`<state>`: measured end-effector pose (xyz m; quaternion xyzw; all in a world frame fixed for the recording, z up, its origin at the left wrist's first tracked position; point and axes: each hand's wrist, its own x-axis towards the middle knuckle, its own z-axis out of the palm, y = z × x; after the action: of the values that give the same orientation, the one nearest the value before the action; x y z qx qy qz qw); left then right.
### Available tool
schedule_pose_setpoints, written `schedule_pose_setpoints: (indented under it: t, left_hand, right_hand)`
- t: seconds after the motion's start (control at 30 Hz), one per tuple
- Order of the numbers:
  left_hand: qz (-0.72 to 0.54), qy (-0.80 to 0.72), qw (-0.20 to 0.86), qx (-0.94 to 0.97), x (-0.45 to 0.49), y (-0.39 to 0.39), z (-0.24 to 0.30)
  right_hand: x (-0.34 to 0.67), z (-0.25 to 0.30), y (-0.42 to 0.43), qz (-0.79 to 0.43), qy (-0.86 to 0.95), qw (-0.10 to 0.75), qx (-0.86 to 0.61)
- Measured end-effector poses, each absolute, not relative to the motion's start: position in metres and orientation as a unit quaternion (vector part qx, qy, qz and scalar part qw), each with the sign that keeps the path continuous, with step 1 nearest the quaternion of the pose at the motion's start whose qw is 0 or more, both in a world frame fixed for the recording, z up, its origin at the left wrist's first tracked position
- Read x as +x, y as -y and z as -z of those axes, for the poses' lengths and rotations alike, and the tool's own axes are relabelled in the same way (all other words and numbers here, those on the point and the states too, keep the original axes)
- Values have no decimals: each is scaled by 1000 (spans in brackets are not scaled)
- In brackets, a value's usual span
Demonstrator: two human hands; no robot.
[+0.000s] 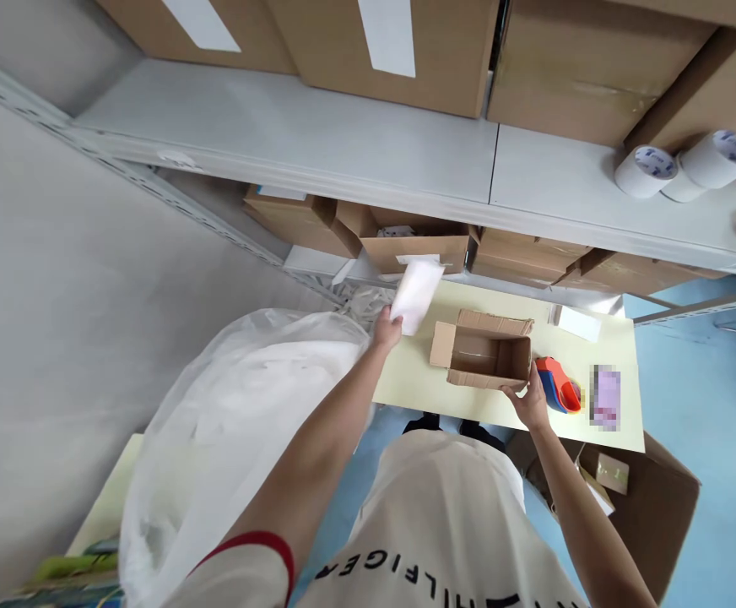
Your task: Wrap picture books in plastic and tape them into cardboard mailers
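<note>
In the head view, my left hand (386,328) is closed on the lower end of a white, flat, soft-looking sheet or packet (419,294), held above the table's left part; its exact kind is unclear. My right hand (531,404) grips the near right corner of an open cardboard box (482,377), with the thumb along its near side. The box stands on the pale yellow table (469,409), its left flap folded out, and its inside looks bare. Just right of that hand sit nested red and blue plastic scoop-like pieces (554,384).
A big clear bag of white material (241,405) bulges at the left. Shelving (311,118) with cartons runs across the back, with tape rolls (646,171) at right. A white box (578,323) and a blurred purple item (607,397) lie on the table. A large carton (659,498) stands below.
</note>
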<state>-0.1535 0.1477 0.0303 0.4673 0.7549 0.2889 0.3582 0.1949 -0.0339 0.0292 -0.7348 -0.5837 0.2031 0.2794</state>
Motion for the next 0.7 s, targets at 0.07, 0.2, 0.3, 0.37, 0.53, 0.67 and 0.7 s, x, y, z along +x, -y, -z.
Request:
schedule_pose_setpoints:
  t: [0.07, 0.2, 0.3, 0.37, 0.53, 0.67, 0.7]
  left_hand:
    - [-316, -733, 349, 491, -161, -143, -57]
    - [-319, -644, 358, 596, -156, -136, -112]
    - [-267, -574, 385, 672, -132, -128, -141]
    - [-220, -544, 402, 703, -110, -122, -150]
    - [-85, -569, 398, 714, -65, -113, -143]
    - [-35, -589, 372, 717, -41, -111, -128]
    - [-32, -592, 369, 716, -36, -112, -124]
  right_hand:
    - [198, -24, 30, -210, 586, 283, -730]
    - [205, -14, 23, -228, 592, 290, -716]
    - [210, -8, 20, -249, 588, 290, -713]
    - [212, -5, 19, -259, 586, 292, -711]
    - [214, -2, 19, -297, 580, 297, -698]
    - [213, -3, 18, -325, 565, 283, -703]
    - [213, -3, 18, -325, 568, 283, -702]
